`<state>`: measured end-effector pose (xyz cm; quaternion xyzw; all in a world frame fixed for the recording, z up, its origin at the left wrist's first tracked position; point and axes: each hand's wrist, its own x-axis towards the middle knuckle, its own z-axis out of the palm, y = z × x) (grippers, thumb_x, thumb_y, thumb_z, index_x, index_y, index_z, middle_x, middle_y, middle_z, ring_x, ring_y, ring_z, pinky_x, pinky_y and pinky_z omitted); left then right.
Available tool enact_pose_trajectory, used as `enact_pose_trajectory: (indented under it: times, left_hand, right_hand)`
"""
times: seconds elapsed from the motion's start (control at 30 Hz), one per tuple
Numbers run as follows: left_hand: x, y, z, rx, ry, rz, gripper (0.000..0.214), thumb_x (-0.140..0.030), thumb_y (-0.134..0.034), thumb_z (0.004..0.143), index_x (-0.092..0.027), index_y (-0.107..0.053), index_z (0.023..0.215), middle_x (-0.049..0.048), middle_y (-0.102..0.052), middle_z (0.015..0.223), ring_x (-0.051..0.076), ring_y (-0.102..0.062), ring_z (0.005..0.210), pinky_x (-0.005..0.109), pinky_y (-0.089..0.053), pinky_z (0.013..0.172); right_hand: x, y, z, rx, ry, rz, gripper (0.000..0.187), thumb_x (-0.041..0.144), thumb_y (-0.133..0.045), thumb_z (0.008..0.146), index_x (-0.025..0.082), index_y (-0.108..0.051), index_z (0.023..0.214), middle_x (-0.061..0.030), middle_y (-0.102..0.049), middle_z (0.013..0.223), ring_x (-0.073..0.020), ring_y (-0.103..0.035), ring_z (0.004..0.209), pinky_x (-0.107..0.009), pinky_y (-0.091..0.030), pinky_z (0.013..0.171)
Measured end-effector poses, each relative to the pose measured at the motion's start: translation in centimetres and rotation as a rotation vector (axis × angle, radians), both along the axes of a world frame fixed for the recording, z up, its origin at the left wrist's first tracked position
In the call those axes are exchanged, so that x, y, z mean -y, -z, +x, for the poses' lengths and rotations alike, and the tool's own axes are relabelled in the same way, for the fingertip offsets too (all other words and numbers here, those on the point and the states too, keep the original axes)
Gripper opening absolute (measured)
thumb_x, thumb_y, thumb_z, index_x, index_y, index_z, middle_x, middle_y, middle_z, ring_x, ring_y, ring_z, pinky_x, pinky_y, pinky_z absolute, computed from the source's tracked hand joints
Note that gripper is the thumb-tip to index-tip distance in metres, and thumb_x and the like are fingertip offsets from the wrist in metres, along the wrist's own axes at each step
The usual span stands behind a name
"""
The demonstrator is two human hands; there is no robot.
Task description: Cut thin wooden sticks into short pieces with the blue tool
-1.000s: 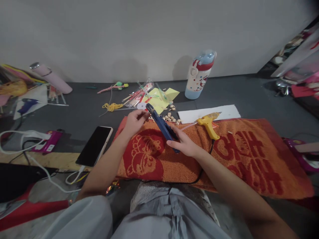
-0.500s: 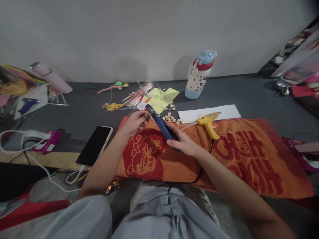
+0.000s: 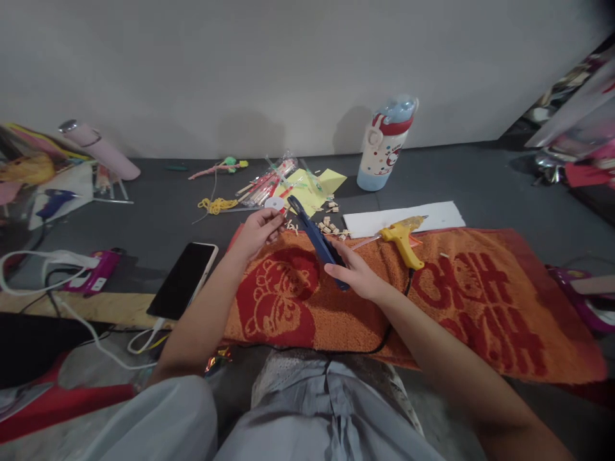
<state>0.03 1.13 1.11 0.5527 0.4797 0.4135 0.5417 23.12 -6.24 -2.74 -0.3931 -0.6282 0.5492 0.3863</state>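
Note:
My right hand (image 3: 358, 272) is closed around the rear end of a long dark blue stapler-like tool (image 3: 316, 240), which slants away to the upper left above the towel. Its far tip is beside the fingers of my left hand (image 3: 262, 232), with a small gap between them. My left thumb and fingers are pinched together; whatever is in them is too small to make out. Just beyond them lies a white disc (image 3: 274, 203). Small wooden pieces (image 3: 329, 226) are scattered behind the tool.
An orange towel (image 3: 365, 320) lies under my hands. A yellow glue gun (image 3: 402, 242) rests on it at right, by a white board (image 3: 446, 214). A bottle (image 3: 384, 147), yellow paper (image 3: 331, 182) and wrapped sticks (image 3: 271, 182) are behind; a phone (image 3: 182, 282) lies left.
The far tip of the blue tool has moved a little right, away from my left fingers. My left hand has shifted slightly left.

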Motion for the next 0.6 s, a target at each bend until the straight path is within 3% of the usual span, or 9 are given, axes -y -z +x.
enact_pose_trajectory:
  times: [0.17, 0.3, 0.47, 0.6]
  left_hand:
    - [-0.6, 0.9, -0.2, -0.159, -0.03, 0.182, 0.035, -0.049, -0.067, 0.074, -0.017, -0.06, 0.084, -0.0021, -0.058, 0.062, 0.007, -0.043, 0.046, 0.022, -0.033, 0.047]
    - [-0.7, 1.4, -0.3, -0.303, -0.094, 0.307, 0.035, -0.046, -0.061, 0.079, -0.015, -0.065, 0.094, 0.0005, -0.062, 0.066, 0.012, -0.055, 0.058, 0.024, -0.043, 0.061]
    - [-0.6, 1.7, -0.4, -0.528, -0.143, 0.414, 0.027, -0.039, -0.055, 0.083, -0.015, -0.065, 0.087, 0.0032, -0.068, 0.076, 0.014, -0.06, 0.07, 0.023, -0.043, 0.066]
    - [-0.6, 1.7, -0.4, -0.561, -0.137, 0.412, 0.026, -0.038, -0.049, 0.087, -0.016, -0.062, 0.083, 0.003, -0.066, 0.075, 0.014, -0.059, 0.068, 0.023, -0.042, 0.065]
  right_hand:
    - [-0.1, -0.2, -0.1, -0.08, 0.077, -0.144, 0.065, 0.057, -0.061, 0.075, 0.02, -0.05, 0.127, -0.0104, -0.059, 0.129, -0.0288, -0.056, 0.117, -0.046, -0.041, 0.103]
    - [-0.2, -0.3, -0.1, -0.085, 0.094, -0.155, 0.065, 0.06, -0.061, 0.074, 0.018, -0.052, 0.123, -0.0119, -0.06, 0.125, -0.0286, -0.057, 0.113, -0.045, -0.044, 0.1]
    - [-0.2, -0.3, -0.1, -0.077, 0.092, -0.133, 0.061, 0.06, -0.06, 0.075, 0.019, -0.054, 0.121, -0.0097, -0.064, 0.115, -0.0269, -0.06, 0.105, -0.043, -0.048, 0.094]
    - [-0.1, -0.3, -0.1, -0.082, 0.096, -0.131, 0.061, 0.06, -0.06, 0.075, 0.02, -0.054, 0.121, -0.0095, -0.064, 0.115, -0.0262, -0.06, 0.102, -0.043, -0.047, 0.093]
